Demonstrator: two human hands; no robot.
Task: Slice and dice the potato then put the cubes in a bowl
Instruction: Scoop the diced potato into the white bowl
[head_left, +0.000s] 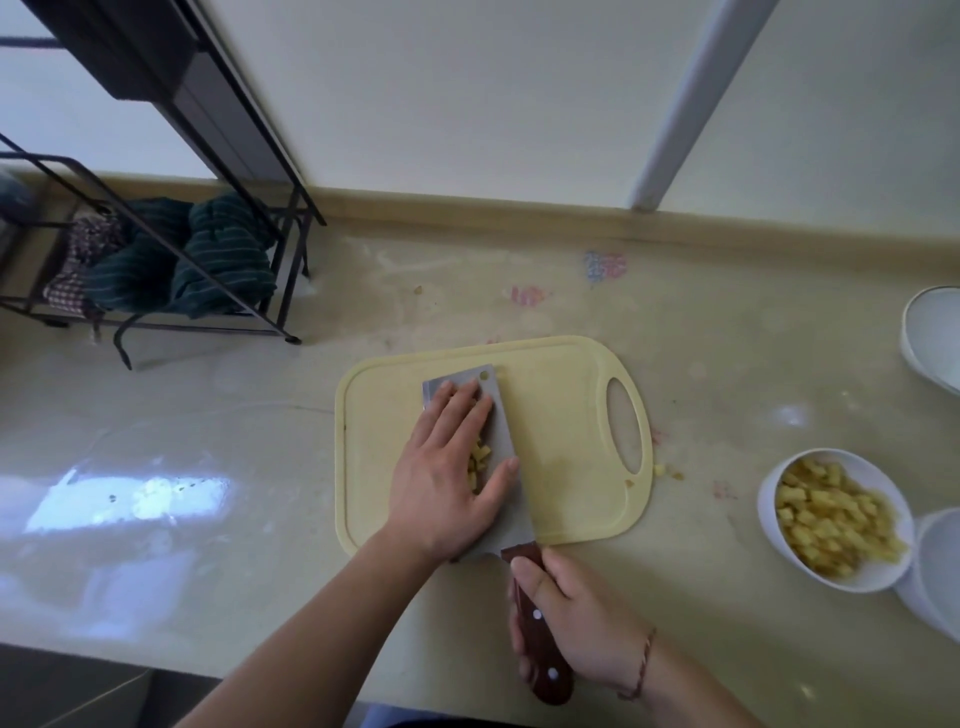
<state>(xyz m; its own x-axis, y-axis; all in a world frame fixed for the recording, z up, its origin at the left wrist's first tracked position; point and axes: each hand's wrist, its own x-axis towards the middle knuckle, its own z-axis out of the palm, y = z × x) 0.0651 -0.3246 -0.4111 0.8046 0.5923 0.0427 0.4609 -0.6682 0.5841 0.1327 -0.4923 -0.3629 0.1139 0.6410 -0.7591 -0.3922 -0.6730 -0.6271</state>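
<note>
My right hand (563, 618), nearest to me, is wrapped around the wooden handle of the cleaver (501, 457), thumb along the top. I judge the step in hand is gathering the last cubes onto the blade to carry them off, so I want this grip firm and the wrist low, keeping the blade nearly flat to the board so nothing slides off the far end when I lift.

Just beyond, my left hand (447, 467) lies flat and spread, fingers straight, over the blade and a small heap of potato cubes (479, 460) that shows between thumb and forefinger. Whether the cubes sit on the steel or on the board against its edge I cannot tell. The hand should press lightly, as a lid, with fingertips kept away from the cutting edge.

Under both is the yellow cutting board (561, 415), its handle hole to the right. A few crumbs lie at its right edge and on the counter (260, 415) beside it.

Well to the right stands the white bowl (774, 519), already holding many cubes, with an empty bowl (930, 338) farther back. I should move the load level and low, then tip it over the rim.

Far left is a black wire rack (156, 291) with cloths.
</note>
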